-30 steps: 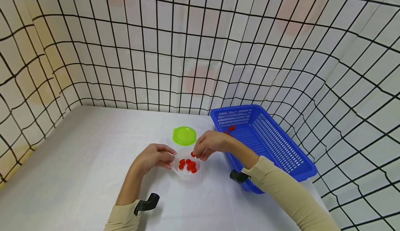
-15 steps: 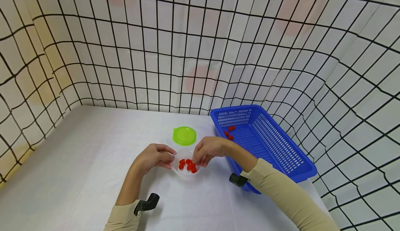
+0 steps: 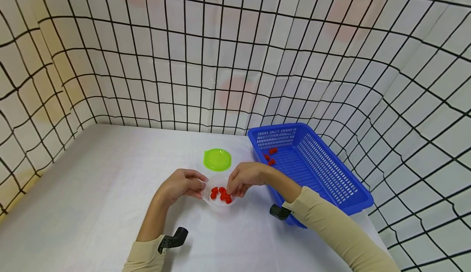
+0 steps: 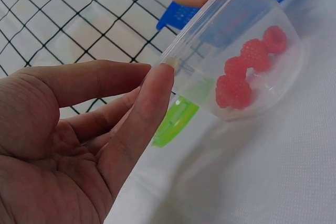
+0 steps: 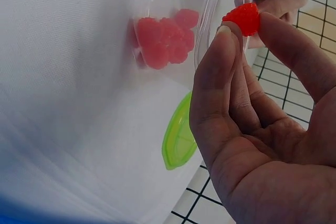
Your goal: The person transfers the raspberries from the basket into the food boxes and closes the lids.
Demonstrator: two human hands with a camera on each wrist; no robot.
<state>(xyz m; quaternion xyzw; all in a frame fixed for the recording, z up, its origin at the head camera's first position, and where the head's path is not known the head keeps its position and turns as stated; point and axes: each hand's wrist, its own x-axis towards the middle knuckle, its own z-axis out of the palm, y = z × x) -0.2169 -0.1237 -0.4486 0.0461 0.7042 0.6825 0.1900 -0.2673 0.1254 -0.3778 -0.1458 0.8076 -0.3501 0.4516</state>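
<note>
A clear plastic tub point(image 3: 218, 205) stands on the white cloth with several red raspberries point(image 4: 255, 55) at its bottom. My left hand point(image 3: 181, 184) pinches the tub's rim between thumb and fingers on the left side. Over the right side of the tub's mouth, my right hand point(image 3: 246, 178) holds one raspberry point(image 5: 244, 19) between thumb and index fingertip. That raspberry is near rim height, above the others; in the head view the fingers hide most of it. Behind the tub a green lid point(image 3: 217, 160) lies flat.
A blue perforated basket point(image 3: 340, 169) sits on the right, partly behind the right forearm. Several raspberries point(image 3: 271, 162) lie at its left inner side. Black wire mesh point(image 3: 228, 75) surrounds the back and sides of the white-covered table point(image 3: 88, 182).
The right hand has come down a little toward the tub with its raspberry, uncovering more raspberries in the basket, then stayed nearly still. The left hand and tub have kept their place.
</note>
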